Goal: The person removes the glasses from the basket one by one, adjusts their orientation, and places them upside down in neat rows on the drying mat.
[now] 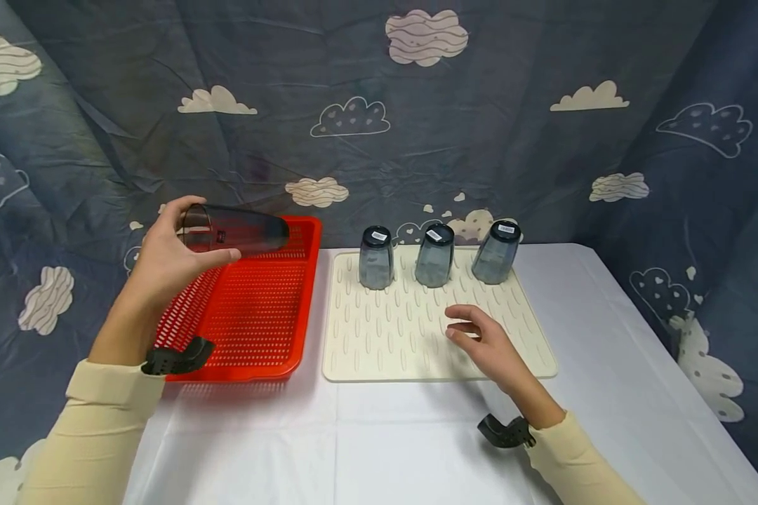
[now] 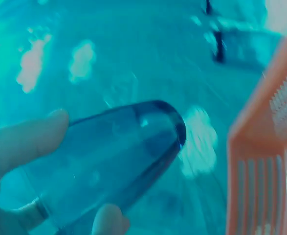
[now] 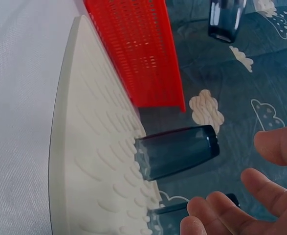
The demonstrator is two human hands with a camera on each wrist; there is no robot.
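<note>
Tipped on its side over the red basket [image 1: 253,315], a dark tinted drinking glass [image 1: 246,230] is in my left hand [image 1: 170,259]. Thumb and fingers grip it near its open end, and its base points right; the left wrist view shows the same glass [image 2: 119,156] between the fingers. My right hand [image 1: 489,347] hovers above the cream drying mat [image 1: 379,351], fingers loosely bent with nothing between them. Upside down along the mat's back edge stand three similar glasses: a left glass [image 1: 376,263], a middle glass [image 1: 434,259] and a right glass [image 1: 495,256].
A white cloth-covered table [image 1: 379,442] carries the basket at left and the mat beside it. Behind and at both sides hangs a dark blue curtain [image 1: 278,63] with cloud prints. The basket's raised wall lies between its inside and the mat.
</note>
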